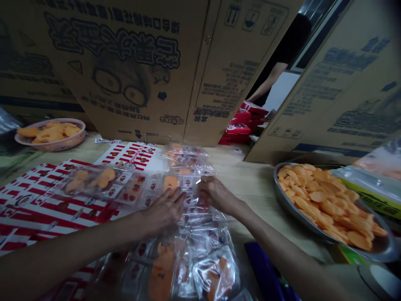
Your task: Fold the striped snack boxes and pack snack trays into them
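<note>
Mid-frame, the left hand [167, 207] lies loosely spread on clear snack packets [189, 183]; the right hand [216, 192] apparently pinches an edge. Likely straightening, next calling for light pressure.

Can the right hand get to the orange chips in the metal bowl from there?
Probably yes: the right hand is at the plastic packets, tabletop lies between it and the metal bowl, and the orange chips sit exposed at its open top.

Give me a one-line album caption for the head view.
Left hand and right hand on clear packets; metal bowl of orange chips at right, printed cardboard behind.
</note>
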Available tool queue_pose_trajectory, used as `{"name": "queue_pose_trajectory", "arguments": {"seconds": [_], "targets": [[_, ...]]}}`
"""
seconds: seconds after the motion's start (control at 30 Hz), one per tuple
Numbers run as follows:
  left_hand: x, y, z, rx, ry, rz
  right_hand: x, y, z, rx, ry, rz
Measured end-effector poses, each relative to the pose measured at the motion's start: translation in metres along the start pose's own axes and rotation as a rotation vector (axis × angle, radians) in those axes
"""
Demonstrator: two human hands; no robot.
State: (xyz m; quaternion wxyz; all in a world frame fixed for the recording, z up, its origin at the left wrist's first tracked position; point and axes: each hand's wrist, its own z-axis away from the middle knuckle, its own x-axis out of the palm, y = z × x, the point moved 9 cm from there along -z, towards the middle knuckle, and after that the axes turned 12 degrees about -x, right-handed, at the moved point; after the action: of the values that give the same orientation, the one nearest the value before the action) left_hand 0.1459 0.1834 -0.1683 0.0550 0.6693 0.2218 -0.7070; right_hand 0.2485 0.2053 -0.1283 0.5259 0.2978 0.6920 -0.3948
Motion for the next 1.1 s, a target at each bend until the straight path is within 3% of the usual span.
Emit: {"name": "queue_pose_trajectory", "arguments": {"seconds": [0.1, 0.17, 0.27, 0.33, 0.43, 0.5, 0.6, 0.67, 0.77, 0.87, 0.93, 1.0, 1.1], "targets": [[0.003, 0.004, 0.002, 0.018, 0.023, -0.010, -0.013, 0.011, -0.006, 0.051, 0.059, 0.038], [0.001, 0.008, 0.005, 0.020, 0.054, -0.005, -0.007, 0.014, -0.010, 0.062, 0.002, 0.042], [-0.011, 0.011, 0.009, 0.043, 0.081, 0.040, 0.005, 0.014, -0.013, 0.032, -0.095, -0.012], [-0.022, 0.004, 0.001, 0.069, 0.029, 0.153, -0.004, 0.018, -0.013, 0.028, -0.038, -0.071], [-0.033, -0.039, -0.040, -0.069, -0.065, 0.308, -0.031, 0.035, -0.009, 0.084, 0.128, -0.165], [-0.038, -0.085, -0.081, -0.289, 0.018, 0.228, -0.043, 0.045, -0.006, 0.129, 0.203, -0.211], [-0.021, -0.131, -0.138, -0.465, 0.026, 0.102, -0.039, 0.049, -0.004, 0.148, 0.232, -0.255], [-0.002, -0.144, -0.164, -0.493, -0.024, 0.079, -0.032, 0.048, -0.001, 0.142, 0.236, -0.267], [0.013, -0.147, -0.178, -0.457, -0.080, 0.053, -0.028, 0.050, 0.008, 0.158, 0.269, -0.282], [-0.001, -0.139, -0.168, -0.417, -0.069, 0.001, -0.040, 0.056, 0.018, 0.184, 0.345, -0.290], [-0.017, -0.127, -0.148, -0.407, -0.038, -0.040, -0.057, 0.060, 0.024, 0.193, 0.422, -0.273], [-0.032, -0.104, -0.118, -0.374, 0.005, -0.097, -0.074, 0.060, 0.029, 0.193, 0.497, -0.242], [-0.039, -0.051, -0.062, -0.240, 0.075, -0.241, -0.087, 0.051, 0.027, 0.175, 0.518, -0.213]]}}
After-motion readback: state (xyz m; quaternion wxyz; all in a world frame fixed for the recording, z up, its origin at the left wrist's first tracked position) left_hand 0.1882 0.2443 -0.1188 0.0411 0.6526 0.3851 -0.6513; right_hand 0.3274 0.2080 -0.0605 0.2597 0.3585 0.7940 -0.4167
